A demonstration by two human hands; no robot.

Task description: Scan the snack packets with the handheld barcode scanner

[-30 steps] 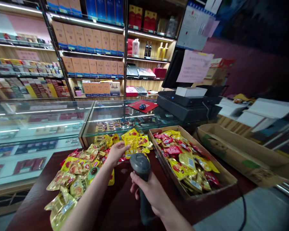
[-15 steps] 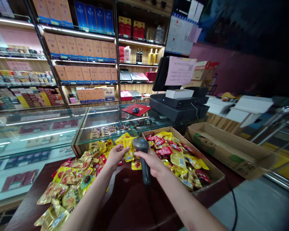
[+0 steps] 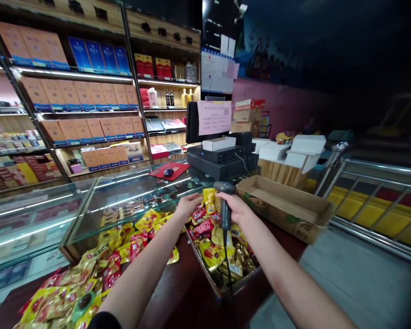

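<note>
Glass counter (image 3: 130, 185), carton (image 3: 277, 218) beside snack box (image 3: 239, 285), right fingers (image 3: 223, 196) gripping scanner (image 3: 226, 217), left fingers (image 3: 192, 198) unclear

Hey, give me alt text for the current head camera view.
A person's right hand holds a dark handheld scanner over a cardboard box of colorful packets; the left hand is beside a yellow packet between them. More packets lie heaped on a dark table before a glass counter.

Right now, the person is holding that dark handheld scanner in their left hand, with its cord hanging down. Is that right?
Not quite: the head view shows the dark handheld scanner in the person's right hand, not the left hand. Its cord does hang down, as you say.
</note>
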